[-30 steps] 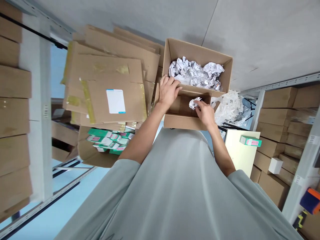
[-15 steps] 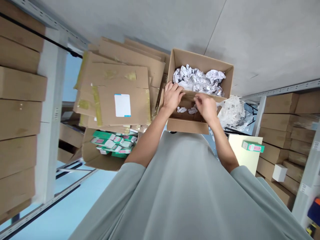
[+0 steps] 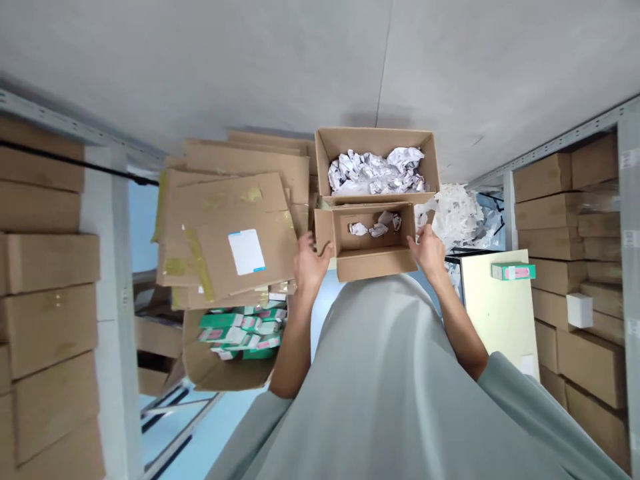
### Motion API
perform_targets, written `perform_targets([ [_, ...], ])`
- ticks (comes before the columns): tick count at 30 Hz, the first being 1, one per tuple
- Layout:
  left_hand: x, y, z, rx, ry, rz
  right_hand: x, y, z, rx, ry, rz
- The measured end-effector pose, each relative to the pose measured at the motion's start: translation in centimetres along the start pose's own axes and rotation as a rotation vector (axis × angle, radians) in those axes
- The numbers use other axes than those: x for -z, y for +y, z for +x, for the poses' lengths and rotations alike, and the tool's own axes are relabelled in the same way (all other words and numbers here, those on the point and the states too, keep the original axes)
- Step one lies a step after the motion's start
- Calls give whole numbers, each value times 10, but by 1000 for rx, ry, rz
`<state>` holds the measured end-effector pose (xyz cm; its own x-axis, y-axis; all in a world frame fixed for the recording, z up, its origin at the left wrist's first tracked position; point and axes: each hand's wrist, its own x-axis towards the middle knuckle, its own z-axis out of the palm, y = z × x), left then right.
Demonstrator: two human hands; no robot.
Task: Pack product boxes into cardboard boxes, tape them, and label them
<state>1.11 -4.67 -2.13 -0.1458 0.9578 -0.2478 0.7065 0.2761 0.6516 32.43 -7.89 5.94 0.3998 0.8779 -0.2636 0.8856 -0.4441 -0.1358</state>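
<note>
Small box [image 3: 375, 265] is standing open directly in front of the person's body, between the two hands, with one flap lying out toward the body and another spreading out to the left. A wide grey surface [image 3: 250, 67] is stretching across the far side. Stacked boxes [image 3: 55, 327] are filling the space at far left, and more stacks are standing at far right. A pile of flattened cardboard [image 3: 230, 210] is lying left of the small box, its top sheet bearing a white label. A large box [image 3: 375, 139] is standing just beyond the small box, holding crumpled paper [image 3: 375, 173]. Below the cardboard, an open carton [image 3: 227, 378] is holding green packets [image 3: 240, 335]. A pale board [image 3: 500, 320] is standing at right, with a green packet [image 3: 513, 271] lying on it. White plastic wrap [image 3: 455, 217] is bunching right of the small box. The left hand [image 3: 309, 265], blurred, is hovering beside the left flap, fingers spread and grasping nothing. The right hand [image 3: 429, 250] is touching the small box's right edge; I cannot tell whether it is gripping. Paper wads [image 3: 379, 230] are lying inside the small box.
</note>
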Motion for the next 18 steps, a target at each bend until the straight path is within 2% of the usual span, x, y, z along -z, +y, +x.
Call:
perform_targets([
  [3,-2,-3,-13,76,-133,77,-2,11,-15,-68,-23,32],
  [6,-3,5,-23,-4,-172,87,0,32,-41,-144,-9,80],
  [10,-16,28,-35,-110,-309,71,3,83,-89,-304,83,168],
  [14,-51,69,-56,-215,-466,5,4,146,-143,-500,186,272],
  [18,-101,120,-93,-379,-608,-23,0,212,-200,-675,307,387],
])
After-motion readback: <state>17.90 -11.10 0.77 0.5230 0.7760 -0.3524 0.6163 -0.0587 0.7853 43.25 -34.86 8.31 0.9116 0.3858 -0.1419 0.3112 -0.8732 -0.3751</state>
